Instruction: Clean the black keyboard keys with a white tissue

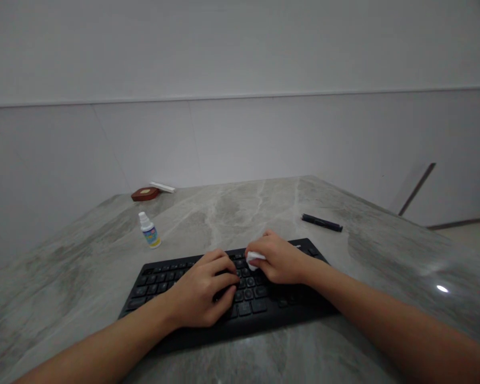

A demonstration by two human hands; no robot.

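A black keyboard (259, 306) lies on the grey marbled table. My left hand (202, 290) rests on its middle keys, palm down, the fingers bent and slightly apart with nothing held. Close by on the right, my right hand (282, 260) is closed around a small white crumpled wad (254, 258), which looks like tissue or cloth. The wad is pressed against the upper keys right of centre. My hand covers part of the wad, and both hands and forearms hide many of the keys.
Beyond the keyboard's left end stands a small white bottle (149, 232) with a blue and yellow label. A dark pen or marker (322, 222) lies to the right. At the far left edge are a reddish-brown object (144, 194) and a flat white bar (163, 187), before a pale wall (240, 138).
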